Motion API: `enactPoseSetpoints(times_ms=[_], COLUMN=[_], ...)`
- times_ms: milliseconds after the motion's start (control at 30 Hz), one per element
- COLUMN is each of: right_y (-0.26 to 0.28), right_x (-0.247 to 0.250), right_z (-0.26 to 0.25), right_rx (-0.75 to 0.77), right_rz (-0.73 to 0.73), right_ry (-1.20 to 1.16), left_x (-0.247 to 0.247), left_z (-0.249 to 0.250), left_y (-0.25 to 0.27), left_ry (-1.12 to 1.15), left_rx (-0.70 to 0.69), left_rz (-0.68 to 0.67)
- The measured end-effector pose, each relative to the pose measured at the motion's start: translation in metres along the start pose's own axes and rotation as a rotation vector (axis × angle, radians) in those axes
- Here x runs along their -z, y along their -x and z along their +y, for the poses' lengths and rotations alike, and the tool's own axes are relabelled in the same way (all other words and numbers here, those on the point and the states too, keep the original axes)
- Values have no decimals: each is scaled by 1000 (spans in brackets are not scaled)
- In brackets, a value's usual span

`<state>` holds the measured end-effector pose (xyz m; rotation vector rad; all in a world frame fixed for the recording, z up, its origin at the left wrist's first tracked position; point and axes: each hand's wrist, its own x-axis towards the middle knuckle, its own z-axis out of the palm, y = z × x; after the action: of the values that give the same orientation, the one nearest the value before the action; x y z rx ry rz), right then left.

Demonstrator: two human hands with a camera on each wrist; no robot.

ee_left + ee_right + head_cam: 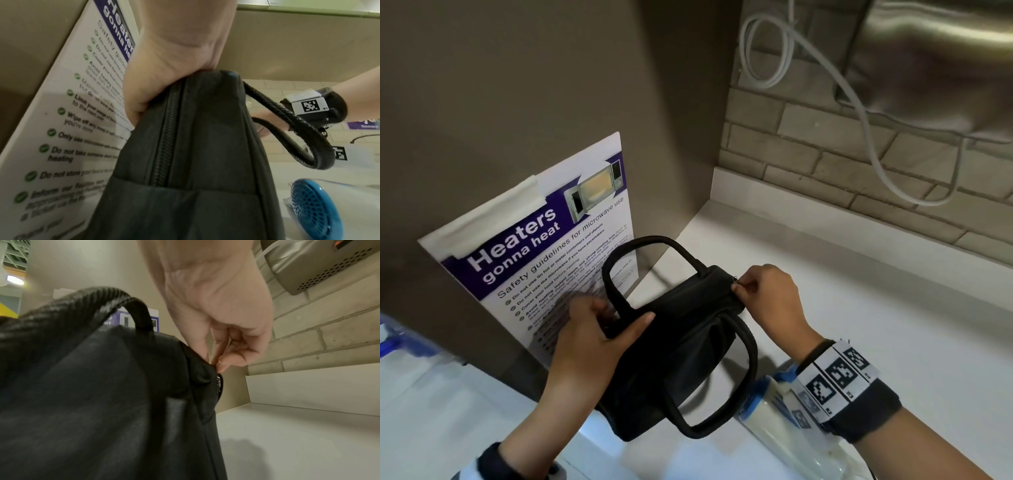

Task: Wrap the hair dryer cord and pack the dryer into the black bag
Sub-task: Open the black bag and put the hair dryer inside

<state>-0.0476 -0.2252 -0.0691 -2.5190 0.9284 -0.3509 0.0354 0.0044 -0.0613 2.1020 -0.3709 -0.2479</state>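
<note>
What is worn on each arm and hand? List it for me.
Both hands are bare. The right wrist carries a dark fabric band with a white strip of black square code markers. The left wrist shows a dark cuff or band at the frame edge; its details cannot be made out.

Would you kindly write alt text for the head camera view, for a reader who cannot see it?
Two bare hands hold a black bag on a white counter: the left hand grips its near end and the right hand pinches the zipper pull at the far end. A blue and white hair dryer lies beside the bag under the right wrist, and a microwave safety poster leans on the wall.
</note>
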Motion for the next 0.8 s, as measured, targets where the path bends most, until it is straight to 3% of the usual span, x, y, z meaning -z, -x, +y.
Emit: enactPoseSetpoints(times_ms=[133,233,333,500,600,700,800], right_y=[-4,1,16,38,60,78,90], right_x=[-1,7,18,24,17,7,-3], right_z=[-1,-13,-30,-55,-70,-76,-75], right_rx=[-43,-3,138,362,512,642,769], right_rz=[-51,2,90,14,131,260,256], right_ry=[-35,1,4,-41,60,39,-21], left_x=[1,2,2,-6,-9,-9,-13], left_z=[-5,0,3,15,27,28,30], left_y=[-4,-2,-4,-2,-12,-27,-28], left_ry=[-47,-100,-180,-228,-129,38,42], left_rx=[-107,-200,-245,-315,-265,-187,-206], left_rz=[-179,-207,-175,-160,-124,-214,-292])
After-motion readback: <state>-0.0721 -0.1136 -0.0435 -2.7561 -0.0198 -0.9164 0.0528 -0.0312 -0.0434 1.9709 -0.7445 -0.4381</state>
